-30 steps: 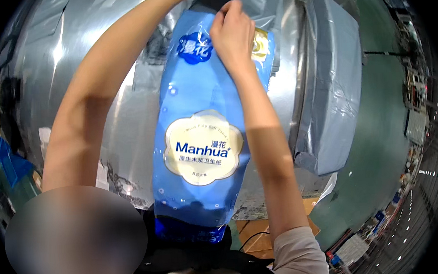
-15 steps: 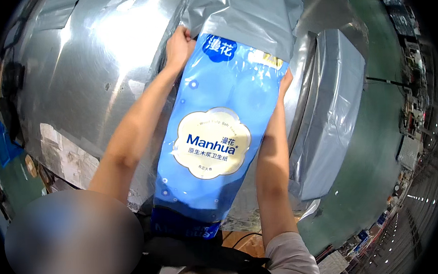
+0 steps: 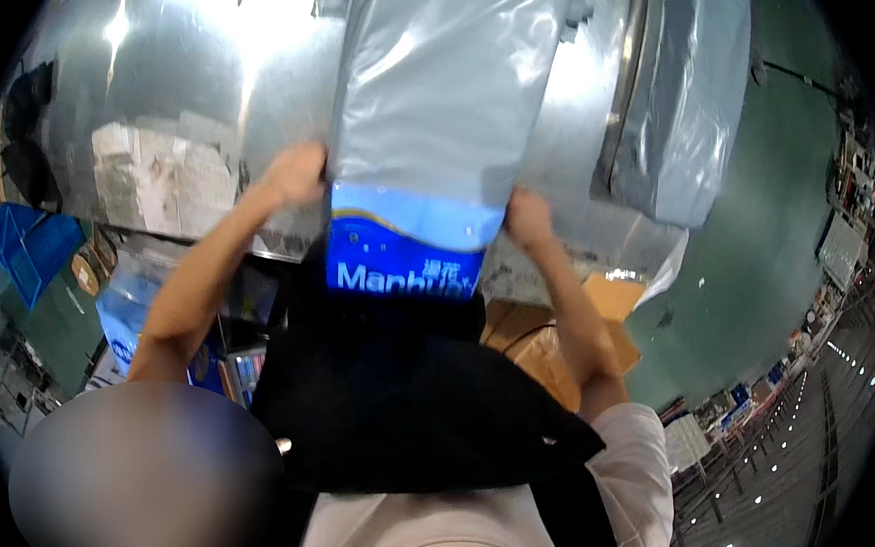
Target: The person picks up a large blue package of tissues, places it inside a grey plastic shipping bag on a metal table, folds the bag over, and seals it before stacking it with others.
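A long pack of toilet paper in blue plastic (image 3: 405, 230) lies lengthwise in front of me on the metal table. A glossy grey plastic bag (image 3: 446, 82) covers most of it, and only the pack's near end shows below the bag's mouth. My left hand (image 3: 297, 176) is closed at the left edge of the bag's mouth, slightly smeared by motion. At the right edge, my right hand (image 3: 528, 218) is closed on the bag too. Both sets of fingertips are partly hidden against the plastic.
Grey plastic bags (image 3: 692, 97) lie at the right edge of the shiny metal table (image 3: 275, 73). A cardboard box (image 3: 533, 353) stands below the near edge. To the left are a blue container (image 3: 35, 248) and a blue pack (image 3: 124, 313).
The bag has come down over the pack towards me, hiding most of the blue wrapping. Both my hands have moved nearer to my body with the bag's mouth.
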The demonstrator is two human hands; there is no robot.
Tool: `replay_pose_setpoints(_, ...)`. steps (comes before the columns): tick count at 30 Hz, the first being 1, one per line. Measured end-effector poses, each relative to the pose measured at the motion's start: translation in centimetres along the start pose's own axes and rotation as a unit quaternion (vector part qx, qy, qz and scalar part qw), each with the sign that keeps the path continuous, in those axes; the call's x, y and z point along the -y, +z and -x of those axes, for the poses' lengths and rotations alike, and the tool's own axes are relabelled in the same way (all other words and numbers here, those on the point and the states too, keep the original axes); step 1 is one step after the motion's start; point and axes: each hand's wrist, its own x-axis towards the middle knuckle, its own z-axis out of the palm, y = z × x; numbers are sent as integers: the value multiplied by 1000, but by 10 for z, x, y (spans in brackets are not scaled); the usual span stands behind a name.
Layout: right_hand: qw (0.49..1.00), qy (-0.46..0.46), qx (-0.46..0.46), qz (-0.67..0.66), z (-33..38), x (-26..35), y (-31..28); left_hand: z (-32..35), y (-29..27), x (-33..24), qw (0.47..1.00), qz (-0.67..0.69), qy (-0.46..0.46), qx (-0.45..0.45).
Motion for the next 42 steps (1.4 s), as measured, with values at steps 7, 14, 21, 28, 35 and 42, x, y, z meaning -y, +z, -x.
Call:
replay_pose_setpoints(7, 954, -24, 210, -214, 53, 44, 100, 46, 139, 24, 912, 342, 226, -9)
replay_pose_setpoints(14, 960, 136, -130, -208, 4, 83, -11, 47, -4, -103, 968, 215, 27, -125)
replay_pose_setpoints(21, 961, 173, -212, -35, 23, -18, 40, 28, 61, 0, 934, 297, -19, -199)
replay_pose_setpoints(28, 920, -118, -356, -113, 2, 98, 64, 45, 85, -3, 892, 346, 16, -291)
replay_pose_setpoints(35, 947, -99, -283, -118, -25, 112, 84, 40, 85, 10, 897, 346, -5, -276)
replay_pose_setpoints(42, 939, -119, -316, -63, -28, 124, 99, 25, 44, -21, 932, 205, -136, -266)
